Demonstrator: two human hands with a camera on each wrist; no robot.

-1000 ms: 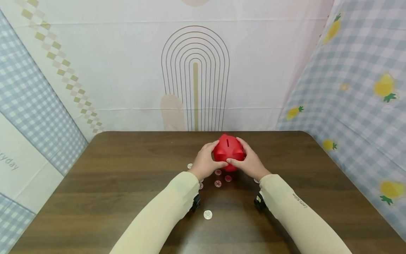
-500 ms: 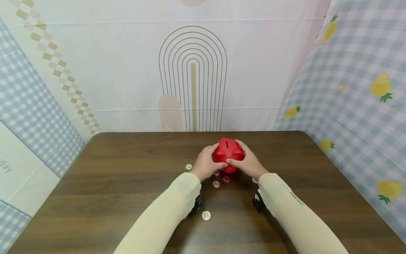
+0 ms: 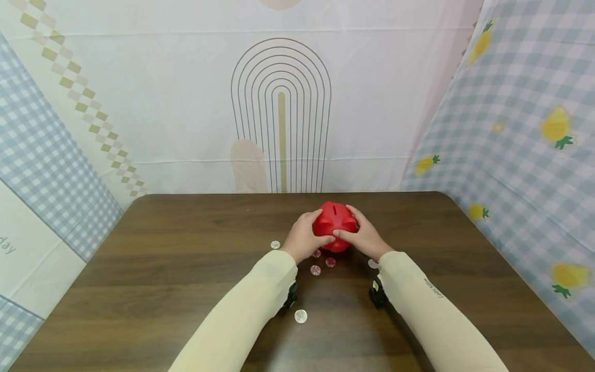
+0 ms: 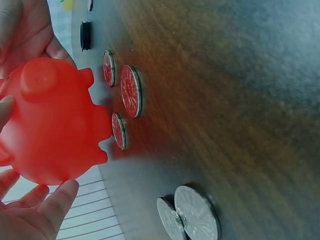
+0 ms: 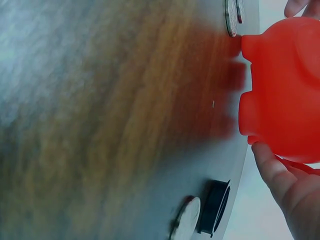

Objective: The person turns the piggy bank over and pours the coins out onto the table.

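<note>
A red piggy bank (image 3: 333, 223) with a slot on top is held between both hands over the far part of the table. The left hand (image 3: 301, 236) grips its left side, and the right hand (image 3: 370, 239) its right side; both thumbs meet on the near face. In the right wrist view, the bank's feet (image 5: 246, 114) are off the tabletop. Several coins lie below and around it, among them a reddish-lit coin (image 4: 131, 91) and a silver coin (image 4: 197, 212). A round black plug (image 5: 214, 207) rests on the table beside another coin (image 5: 186, 220).
The dark wooden table (image 3: 195, 289) extends to a patterned cloth backdrop (image 3: 195, 103), with checked cloth (image 3: 520, 170) on the right. One coin (image 3: 300, 316) lies nearer the front, another (image 3: 275, 245) left of the left hand.
The piggy bank has tilted and shifted slightly, still between both hands. The head view has turned a little, so the coins appear further left; coins beside the left wrist are now hidden.
</note>
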